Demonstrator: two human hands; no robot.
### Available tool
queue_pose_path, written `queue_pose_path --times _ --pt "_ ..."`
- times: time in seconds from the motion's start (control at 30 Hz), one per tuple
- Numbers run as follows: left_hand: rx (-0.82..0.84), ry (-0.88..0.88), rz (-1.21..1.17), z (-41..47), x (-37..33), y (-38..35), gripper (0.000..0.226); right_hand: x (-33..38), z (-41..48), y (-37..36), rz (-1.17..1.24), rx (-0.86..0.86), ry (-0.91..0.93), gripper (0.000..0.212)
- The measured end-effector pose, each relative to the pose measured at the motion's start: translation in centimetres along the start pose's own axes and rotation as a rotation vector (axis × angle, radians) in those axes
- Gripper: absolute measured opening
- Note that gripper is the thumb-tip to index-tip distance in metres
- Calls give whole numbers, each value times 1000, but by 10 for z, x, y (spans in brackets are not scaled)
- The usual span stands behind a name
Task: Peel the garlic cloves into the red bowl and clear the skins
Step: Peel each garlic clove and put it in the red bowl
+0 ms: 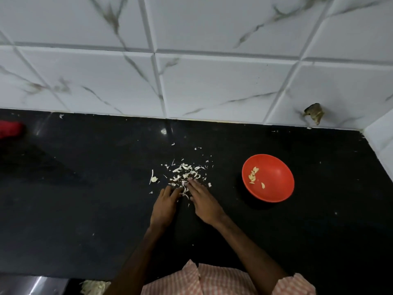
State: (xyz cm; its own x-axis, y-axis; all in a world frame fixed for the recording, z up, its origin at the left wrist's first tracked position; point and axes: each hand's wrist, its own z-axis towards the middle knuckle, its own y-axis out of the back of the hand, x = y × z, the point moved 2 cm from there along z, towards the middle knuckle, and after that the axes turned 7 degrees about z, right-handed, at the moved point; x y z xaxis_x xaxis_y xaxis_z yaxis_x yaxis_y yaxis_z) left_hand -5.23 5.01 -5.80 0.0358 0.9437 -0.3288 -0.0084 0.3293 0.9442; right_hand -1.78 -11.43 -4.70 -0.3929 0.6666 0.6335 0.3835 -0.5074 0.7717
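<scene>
Skins (184, 174) white, scattered, cloves (253, 173) pale, peeled

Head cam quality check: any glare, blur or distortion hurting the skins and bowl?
Head view: one small glare spot on the black counter near the wall. Head view: tile grout lines bow, wide-angle distortion. Head view: red object at the left edge is blurred. Head view: garlic skins and red bowl are legible.
</scene>
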Motion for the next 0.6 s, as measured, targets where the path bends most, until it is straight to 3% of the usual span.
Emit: queue_pose_path --times 0.1,0.17,0.3,0.37,0.5,0.6 --pt "32 -38 -94 19 5 10 38 7 23 18 24 -233 -94 43" --pt "-15 4 -211 33 9 24 34 14 45 28 2 -283 -123 43" --pt "-169 210 -462 61 24 57 19 34 85 28 -118 -89 -46 63" --pt "-214 307 -461 73 33 68 15 39 98 21 -222 -12 -33 58" --pt "-304 582 -604 79 38 75 15 42 101 8 -327 -73 -100 37" --pt "-276 595 -626 64 28 72 11 44 94 2 -329 -170 -164 25"
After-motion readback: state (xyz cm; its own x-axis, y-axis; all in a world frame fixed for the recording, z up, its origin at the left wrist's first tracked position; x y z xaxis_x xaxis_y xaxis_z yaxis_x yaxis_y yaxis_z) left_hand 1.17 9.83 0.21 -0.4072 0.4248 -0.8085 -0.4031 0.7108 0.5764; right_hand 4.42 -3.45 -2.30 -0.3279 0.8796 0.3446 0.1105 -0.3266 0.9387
